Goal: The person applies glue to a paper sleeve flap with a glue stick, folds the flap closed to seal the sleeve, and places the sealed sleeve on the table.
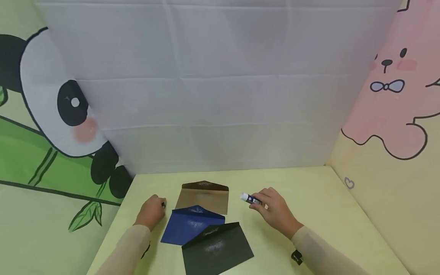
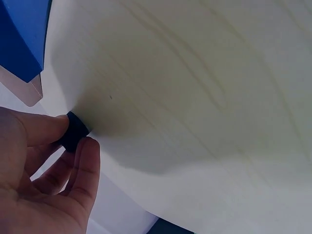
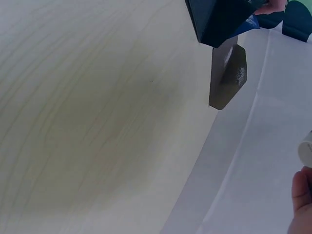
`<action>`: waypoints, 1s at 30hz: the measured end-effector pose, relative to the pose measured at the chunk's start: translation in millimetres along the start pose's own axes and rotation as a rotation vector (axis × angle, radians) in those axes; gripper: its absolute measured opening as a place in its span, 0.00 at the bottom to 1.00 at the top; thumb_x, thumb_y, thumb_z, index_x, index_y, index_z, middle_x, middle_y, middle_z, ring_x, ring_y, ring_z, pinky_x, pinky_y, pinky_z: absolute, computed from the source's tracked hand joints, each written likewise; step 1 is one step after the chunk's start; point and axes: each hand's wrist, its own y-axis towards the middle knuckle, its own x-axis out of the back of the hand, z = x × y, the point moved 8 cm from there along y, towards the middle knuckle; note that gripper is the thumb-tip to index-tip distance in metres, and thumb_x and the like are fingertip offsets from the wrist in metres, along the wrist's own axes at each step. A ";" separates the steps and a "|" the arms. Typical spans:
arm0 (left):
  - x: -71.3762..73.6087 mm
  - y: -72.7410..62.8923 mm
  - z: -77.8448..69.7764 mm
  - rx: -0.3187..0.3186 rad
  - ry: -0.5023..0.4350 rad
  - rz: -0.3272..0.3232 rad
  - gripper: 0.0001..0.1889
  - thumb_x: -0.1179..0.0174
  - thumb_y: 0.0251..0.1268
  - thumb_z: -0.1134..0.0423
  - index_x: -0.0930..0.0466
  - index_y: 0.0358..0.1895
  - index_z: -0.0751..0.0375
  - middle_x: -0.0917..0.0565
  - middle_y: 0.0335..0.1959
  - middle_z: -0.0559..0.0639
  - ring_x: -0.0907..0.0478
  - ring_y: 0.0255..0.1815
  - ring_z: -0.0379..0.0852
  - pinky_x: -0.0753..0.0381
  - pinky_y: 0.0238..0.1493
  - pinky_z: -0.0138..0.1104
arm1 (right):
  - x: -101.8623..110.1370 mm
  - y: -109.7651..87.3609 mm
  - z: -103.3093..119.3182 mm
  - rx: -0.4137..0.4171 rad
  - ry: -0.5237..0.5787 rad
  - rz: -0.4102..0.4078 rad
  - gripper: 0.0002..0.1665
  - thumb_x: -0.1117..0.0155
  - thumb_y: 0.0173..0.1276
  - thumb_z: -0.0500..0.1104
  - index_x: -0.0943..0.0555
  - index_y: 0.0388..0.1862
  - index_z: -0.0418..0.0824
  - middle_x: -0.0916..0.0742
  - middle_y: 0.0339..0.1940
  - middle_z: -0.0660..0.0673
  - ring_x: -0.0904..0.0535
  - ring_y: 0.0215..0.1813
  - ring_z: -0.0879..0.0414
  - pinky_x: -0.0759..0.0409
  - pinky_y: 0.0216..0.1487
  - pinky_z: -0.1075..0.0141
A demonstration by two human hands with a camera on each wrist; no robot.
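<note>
Fingers of the left hand (image 1: 151, 210), lower left of centre in the head view: thumb and fingertips pinch a dark cap (image 2: 73, 131). Whether the cap touches the tabletop cannot be determined. Fingers of the right hand (image 1: 276, 212), lower right of centre: closed round a glue stick (image 1: 253, 199), its white end directed to the left and slightly up. In the right wrist view only that white end shows, cut by the right edge.

Between the hands, at lower centre, lie three envelopes with flaps unfolded toward the top of the frame: a kraft-brown envelope (image 1: 203, 202) uppermost, a blue envelope (image 1: 190, 227) overlapping its lower edge, and a dark envelope (image 1: 218, 250) overlapping the blue one at lower right. Each carries a shiny patch.

Both forearms wear pale sleeves (image 1: 324, 250). The pale yellow tabletop (image 1: 295, 187) meets a creased white sheet (image 1: 223, 110) behind. A panda mural (image 1: 41, 91) occupies the left side; a pink bear mural (image 1: 386, 110), the upper right.
</note>
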 end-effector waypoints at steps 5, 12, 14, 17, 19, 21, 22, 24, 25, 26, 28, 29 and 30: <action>-2.9 6.4 -1.0 -0.011 -0.025 -0.018 0.19 0.37 0.79 0.75 0.08 0.66 0.73 0.13 0.44 0.63 0.21 0.41 0.52 0.13 0.52 0.53 | -1.9 9.2 -9.7 -0.076 0.025 0.031 0.16 0.09 0.68 0.43 0.04 0.52 0.42 0.08 0.41 0.52 0.25 0.43 0.66 0.23 0.40 0.72; 4.9 -0.8 -13.0 0.009 0.002 -0.019 0.21 0.35 0.87 0.60 0.10 0.67 0.76 0.14 0.49 0.70 0.15 0.45 0.60 0.09 0.57 0.60 | 5.9 18.7 -14.7 -0.187 0.118 0.044 0.16 0.10 0.70 0.43 0.02 0.54 0.40 0.06 0.42 0.52 0.21 0.39 0.70 0.20 0.37 0.72; 11.0 -0.7 -20.1 0.023 0.013 -0.041 0.25 0.36 0.90 0.55 0.13 0.70 0.76 0.15 0.56 0.73 0.15 0.52 0.67 0.10 0.62 0.64 | 10.2 22.4 -15.8 -0.225 0.152 0.042 0.16 0.10 0.71 0.41 0.02 0.54 0.40 0.05 0.42 0.51 0.19 0.38 0.71 0.20 0.36 0.71; 22.5 1.5 -37.9 0.037 -0.025 -0.074 0.28 0.39 0.92 0.52 0.16 0.75 0.75 0.17 0.65 0.75 0.18 0.63 0.72 0.13 0.69 0.67 | 15.7 28.2 -14.8 -0.269 0.186 0.052 0.15 0.10 0.71 0.41 0.01 0.54 0.41 0.05 0.41 0.52 0.18 0.38 0.70 0.20 0.36 0.71; 30.1 4.6 -56.2 0.015 -0.085 -0.090 0.27 0.39 0.93 0.52 0.14 0.75 0.73 0.16 0.65 0.73 0.18 0.65 0.71 0.13 0.70 0.65 | 16.8 31.7 -14.4 -0.297 0.205 0.069 0.14 0.10 0.71 0.41 0.01 0.53 0.41 0.05 0.40 0.52 0.18 0.38 0.68 0.19 0.37 0.71; 37.7 6.5 -79.7 -0.023 -0.178 -0.097 0.25 0.38 0.94 0.52 0.12 0.74 0.70 0.13 0.63 0.70 0.16 0.62 0.67 0.12 0.67 0.63 | 17.4 35.4 -12.7 -0.320 0.236 0.090 0.12 0.11 0.73 0.41 0.01 0.53 0.42 0.06 0.39 0.53 0.17 0.38 0.66 0.18 0.38 0.70; 41.0 6.7 -92.8 -0.049 -0.235 -0.097 0.24 0.38 0.94 0.53 0.12 0.74 0.69 0.12 0.61 0.68 0.15 0.60 0.64 0.11 0.66 0.62 | 17.5 37.0 -11.8 -0.331 0.256 0.100 0.12 0.11 0.74 0.42 0.02 0.53 0.43 0.05 0.40 0.52 0.16 0.39 0.65 0.17 0.40 0.71; 45.8 4.1 -120.3 -0.106 -0.352 -0.079 0.21 0.36 0.94 0.54 0.10 0.73 0.65 0.11 0.59 0.63 0.13 0.57 0.59 0.09 0.63 0.59 | 16.9 39.3 -10.0 -0.357 0.303 0.125 0.09 0.13 0.76 0.42 0.02 0.52 0.44 0.05 0.41 0.52 0.14 0.40 0.63 0.14 0.43 0.70; 47.9 1.0 -134.8 -0.133 -0.416 -0.060 0.20 0.35 0.94 0.55 0.10 0.73 0.64 0.10 0.58 0.60 0.12 0.56 0.56 0.09 0.61 0.58 | 16.3 40.0 -8.9 -0.371 0.333 0.140 0.08 0.14 0.77 0.42 0.02 0.52 0.44 0.05 0.42 0.51 0.12 0.41 0.62 0.12 0.44 0.70; 49.2 -3.2 -149.3 -0.159 -0.473 -0.038 0.19 0.35 0.93 0.55 0.09 0.73 0.62 0.09 0.58 0.59 0.11 0.56 0.54 0.08 0.61 0.57 | 15.3 40.4 -7.6 -0.385 0.367 0.161 0.07 0.15 0.78 0.42 0.02 0.52 0.44 0.04 0.44 0.49 0.10 0.42 0.62 0.10 0.46 0.69; 48.7 -13.6 -176.7 -0.210 -0.586 0.032 0.18 0.34 0.94 0.54 0.08 0.73 0.57 0.08 0.61 0.55 0.11 0.58 0.51 0.08 0.61 0.54 | 12.1 40.1 -5.7 -0.432 0.448 0.210 0.07 0.17 0.81 0.43 0.03 0.52 0.43 0.04 0.47 0.46 0.06 0.44 0.59 0.07 0.50 0.64; 47.8 -19.4 -190.2 -0.236 -0.639 0.077 0.18 0.34 0.94 0.54 0.08 0.73 0.56 0.08 0.63 0.54 0.10 0.60 0.51 0.08 0.63 0.53 | 10.2 39.5 -5.0 -0.458 0.492 0.235 0.08 0.18 0.83 0.44 0.04 0.53 0.42 0.03 0.49 0.44 0.05 0.46 0.57 0.06 0.52 0.61; 46.0 -24.8 -202.9 -0.264 -0.689 0.124 0.18 0.35 0.94 0.53 0.08 0.74 0.55 0.07 0.66 0.54 0.10 0.63 0.52 0.08 0.64 0.53 | 8.6 39.0 -4.1 -0.483 0.535 0.258 0.10 0.19 0.84 0.45 0.04 0.55 0.40 0.03 0.51 0.42 0.03 0.47 0.55 0.04 0.55 0.58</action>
